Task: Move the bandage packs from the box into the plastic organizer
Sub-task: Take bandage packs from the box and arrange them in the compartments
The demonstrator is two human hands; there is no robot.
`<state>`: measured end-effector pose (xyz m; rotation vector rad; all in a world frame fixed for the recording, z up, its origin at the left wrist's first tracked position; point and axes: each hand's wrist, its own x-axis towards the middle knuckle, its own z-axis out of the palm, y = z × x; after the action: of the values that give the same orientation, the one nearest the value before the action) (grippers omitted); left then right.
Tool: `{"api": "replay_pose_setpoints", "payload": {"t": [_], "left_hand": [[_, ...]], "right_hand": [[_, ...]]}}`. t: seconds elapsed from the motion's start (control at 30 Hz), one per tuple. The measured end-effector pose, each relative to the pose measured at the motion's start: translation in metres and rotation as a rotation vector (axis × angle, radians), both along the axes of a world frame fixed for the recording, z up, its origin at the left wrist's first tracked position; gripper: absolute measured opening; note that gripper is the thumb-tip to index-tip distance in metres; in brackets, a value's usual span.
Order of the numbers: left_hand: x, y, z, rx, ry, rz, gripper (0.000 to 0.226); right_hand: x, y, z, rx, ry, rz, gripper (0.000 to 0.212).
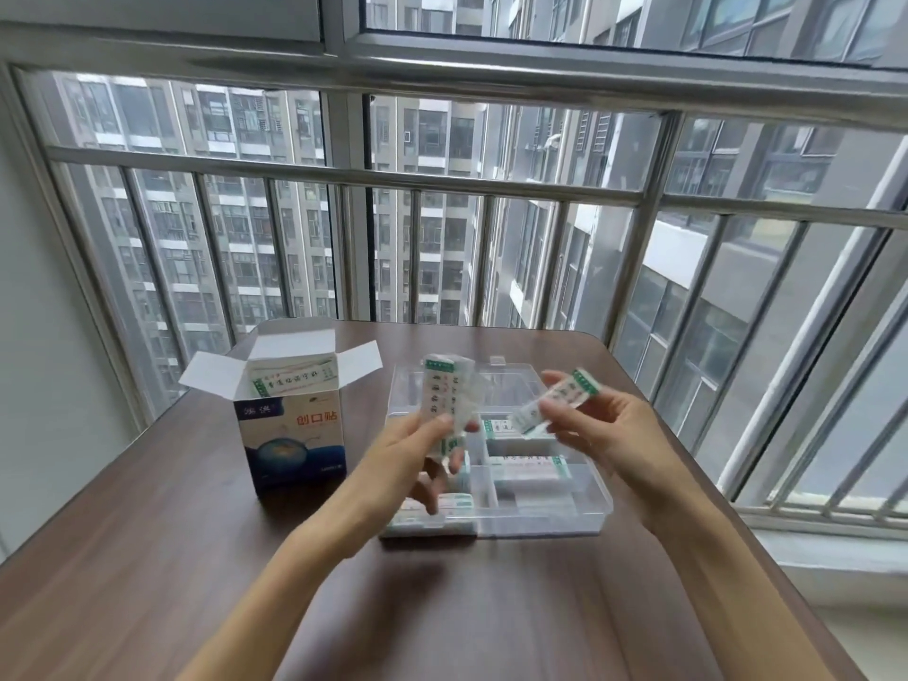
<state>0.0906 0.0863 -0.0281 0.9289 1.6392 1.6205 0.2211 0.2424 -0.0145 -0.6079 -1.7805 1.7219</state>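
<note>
Two bandage packs are held above the organizer [540, 521] at the centre of the frame. One pack [449, 400] is gripped upright in the left hand [417, 444], thumb in front and fingers [454, 462] curled behind it. A second pack [557, 400], tilted with its green end up to the right, is pinched at its lower end by the right hand [607, 425]. Both are blurred, so print and exact edges cannot be read.

Below them, packs already lie flat in the middle and near compartments; the far compartments look free, though the clear plastic makes this hard to judge. More packs [290, 380] are seen in the open box [292, 435], left of centre on the table [147, 557].

The step is judged to be placing. It would be done well if each pack were turned flat, its long side matched to a compartment's long side, and lowered between the dividers rather than dropped. One pack should be set down at a time, so that the stacks already laid are not knocked. The grip should be loosened only once the pack rests inside.
</note>
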Motion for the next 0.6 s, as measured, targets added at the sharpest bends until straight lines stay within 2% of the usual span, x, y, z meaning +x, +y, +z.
{"api": "replay_pose_setpoints", "payload": {"t": [0.1,0.2,0.27,0.37,0.6], "left_hand": [[-0.006,0.0,0.0,0.068,-0.028,0.131,0.028],[-0.006,0.002,-0.001,0.092,-0.049,0.183,0.027],[-0.004,0.002,-0.001,0.088,-0.035,0.173,0.027],[-0.003,0.003,-0.002,0.082,-0.022,0.147,0.027],[-0.003,0.003,-0.005,0.065,-0.002,0.143,0.027]], "right_hand": [[0.002,0.011,-0.009,0.248,-0.056,-0.204,0.038],[-0.004,0.013,-0.02,0.493,-0.116,-0.241,0.028],[-0.009,0.011,-0.023,0.618,-0.175,-0.208,0.028],[-0.014,0.008,-0.027,0.678,-0.219,-0.157,0.03],[-0.022,0.008,-0.028,0.754,-0.379,-0.095,0.004]]}}
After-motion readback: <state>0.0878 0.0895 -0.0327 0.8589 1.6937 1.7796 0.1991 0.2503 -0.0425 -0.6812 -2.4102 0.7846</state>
